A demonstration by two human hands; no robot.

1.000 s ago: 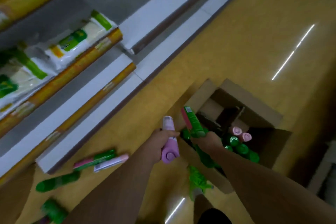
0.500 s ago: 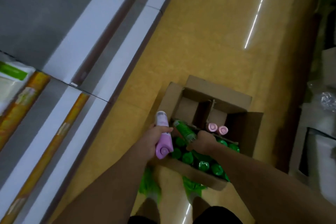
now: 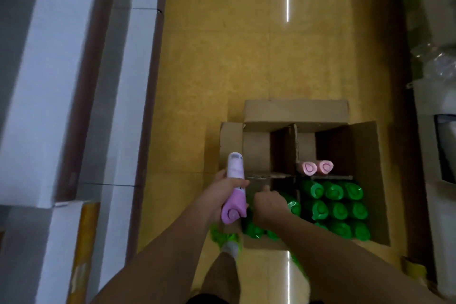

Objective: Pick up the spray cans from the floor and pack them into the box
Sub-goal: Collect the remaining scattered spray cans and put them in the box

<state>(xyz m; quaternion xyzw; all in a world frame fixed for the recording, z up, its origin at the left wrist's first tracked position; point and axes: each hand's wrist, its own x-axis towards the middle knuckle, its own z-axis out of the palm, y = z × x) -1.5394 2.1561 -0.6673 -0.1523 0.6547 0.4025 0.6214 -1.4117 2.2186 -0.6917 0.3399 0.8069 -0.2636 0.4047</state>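
Yellow shop floor point(image 3: 222, 81) carries your divided cardboard box point(image 3: 296, 111). Your left hand point(image 3: 222, 195) grips a purple spray can point(image 3: 235, 187), waiting; your right hand point(image 3: 267, 205) grips a green spray can point(image 3: 291, 203), seating it in its compartment.

One cardboard box point(image 3: 296, 111) stands open on the floor, split by dividers into four compartments. Two pink-capped cans point(image 3: 315, 168) stand in the far right compartment. One purple-capped can point(image 3: 234, 195) is held. The green-capped cans point(image 3: 335, 207) are partly hidden, so their count is unclear.
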